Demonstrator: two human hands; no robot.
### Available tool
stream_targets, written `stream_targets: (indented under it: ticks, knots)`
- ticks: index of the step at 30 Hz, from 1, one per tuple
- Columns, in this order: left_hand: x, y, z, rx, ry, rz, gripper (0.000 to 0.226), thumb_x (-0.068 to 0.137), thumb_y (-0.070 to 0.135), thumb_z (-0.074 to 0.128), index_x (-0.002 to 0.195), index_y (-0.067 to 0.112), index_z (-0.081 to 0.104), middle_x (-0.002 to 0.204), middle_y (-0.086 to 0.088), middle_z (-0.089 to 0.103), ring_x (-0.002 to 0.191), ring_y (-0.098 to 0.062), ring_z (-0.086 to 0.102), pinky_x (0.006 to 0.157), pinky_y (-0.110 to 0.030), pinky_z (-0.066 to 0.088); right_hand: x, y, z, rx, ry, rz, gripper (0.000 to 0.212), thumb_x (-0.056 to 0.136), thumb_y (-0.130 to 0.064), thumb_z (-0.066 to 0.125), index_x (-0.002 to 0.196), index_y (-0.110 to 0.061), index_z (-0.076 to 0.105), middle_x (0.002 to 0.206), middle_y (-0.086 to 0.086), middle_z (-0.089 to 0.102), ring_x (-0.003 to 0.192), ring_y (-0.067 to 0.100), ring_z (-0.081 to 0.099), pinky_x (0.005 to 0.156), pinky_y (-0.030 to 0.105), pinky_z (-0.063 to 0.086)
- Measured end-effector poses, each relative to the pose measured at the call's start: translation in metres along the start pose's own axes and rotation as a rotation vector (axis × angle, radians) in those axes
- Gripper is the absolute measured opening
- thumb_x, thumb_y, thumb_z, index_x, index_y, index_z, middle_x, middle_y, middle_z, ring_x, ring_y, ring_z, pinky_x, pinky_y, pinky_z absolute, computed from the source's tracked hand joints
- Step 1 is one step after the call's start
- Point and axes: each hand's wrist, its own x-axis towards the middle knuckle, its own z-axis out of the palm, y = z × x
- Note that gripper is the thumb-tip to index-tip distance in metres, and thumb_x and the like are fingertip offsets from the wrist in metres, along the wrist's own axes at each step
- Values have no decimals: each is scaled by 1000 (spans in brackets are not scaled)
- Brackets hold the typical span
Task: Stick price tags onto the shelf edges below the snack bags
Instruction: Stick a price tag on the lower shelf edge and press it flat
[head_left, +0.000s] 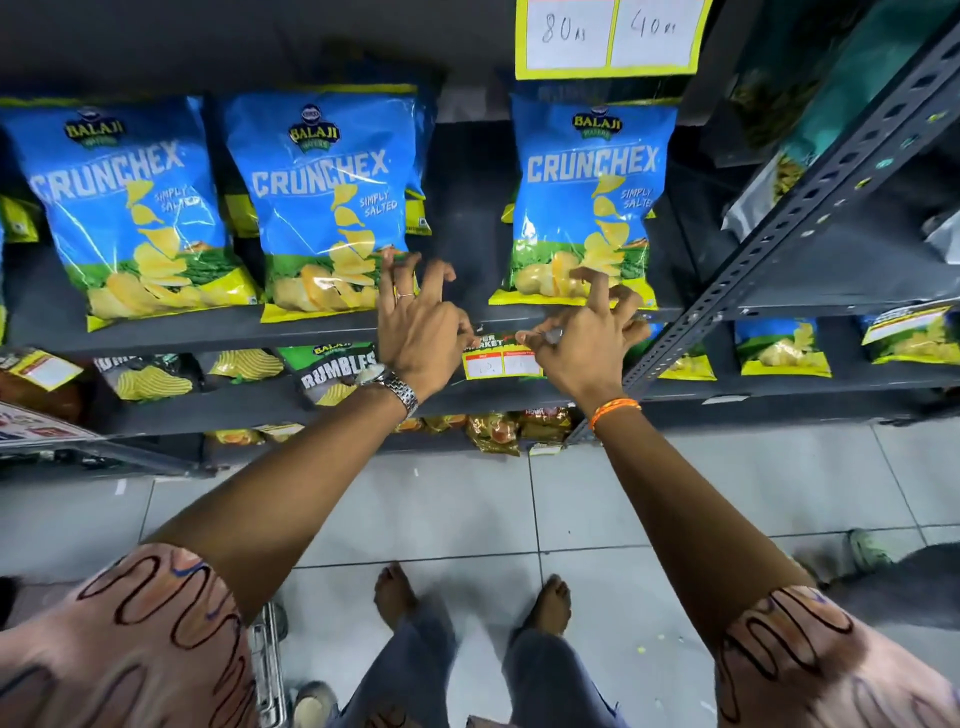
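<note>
A yellow price tag (500, 358) with two white boxes hangs against the dark shelf edge (208, 332), below the gap between the middle blue Crunchex bag (327, 202) and the right blue Crunchex bag (584, 202). My left hand (423, 325) pinches the tag's top left corner, other fingers spread. My right hand (587, 338) presses the tag's top right corner against the edge, with a small silvery thing in its fingers. A third Crunchex bag (130, 208) stands at the left.
A bigger yellow tag (608, 36) reading 80 and 40 hangs from the shelf above. Rumbles bags (332, 371) fill the shelf below. A perforated metal upright (779, 218) slants at the right. Below are a tiled floor (467, 514) and a trolley frame (267, 670).
</note>
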Motion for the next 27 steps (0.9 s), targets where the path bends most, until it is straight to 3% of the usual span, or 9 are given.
stream_targets:
  ticks: [6, 11, 20, 25, 27]
  knots:
    - [10, 4, 20, 102, 99, -23, 11, 63, 43, 82, 65, 33, 78, 127, 7, 55, 135, -36, 43, 119, -55, 2, 5, -3, 20, -75, 110, -1, 22, 78, -48, 79, 72, -27, 78, 141, 1, 40, 124, 36, 29, 92, 56, 29]
    - [16, 3, 27, 123, 113, -49, 13, 59, 43, 85, 64, 34, 77, 130, 8, 54, 137, -35, 41, 116, -57, 6, 7, -4, 31, -96, 141, 18, 20, 79, -41, 77, 70, -24, 75, 147, 1, 38, 127, 35, 28, 94, 53, 27]
    - [15, 1, 32, 173, 139, 0, 10, 62, 36, 72, 67, 30, 77, 131, 8, 52, 139, -32, 40, 112, -54, 9, 2, -4, 39, -79, 217, 13, 16, 73, -43, 80, 71, -27, 74, 152, -2, 38, 126, 37, 37, 93, 54, 31]
    - [9, 1, 32, 164, 176, -35, 24, 65, 40, 72, 85, 26, 73, 131, 5, 55, 139, -31, 42, 109, -50, 11, 6, -3, 37, -109, 246, 53, 24, 69, -48, 83, 72, -25, 74, 149, 0, 39, 128, 37, 33, 93, 52, 26]
    - [5, -3, 33, 169, 199, -33, 28, 69, 39, 76, 93, 29, 69, 136, 5, 55, 139, -31, 44, 107, -47, 13, 5, 0, 35, -116, 240, 59, 19, 70, -41, 84, 74, -25, 74, 149, 1, 40, 128, 37, 31, 93, 53, 27]
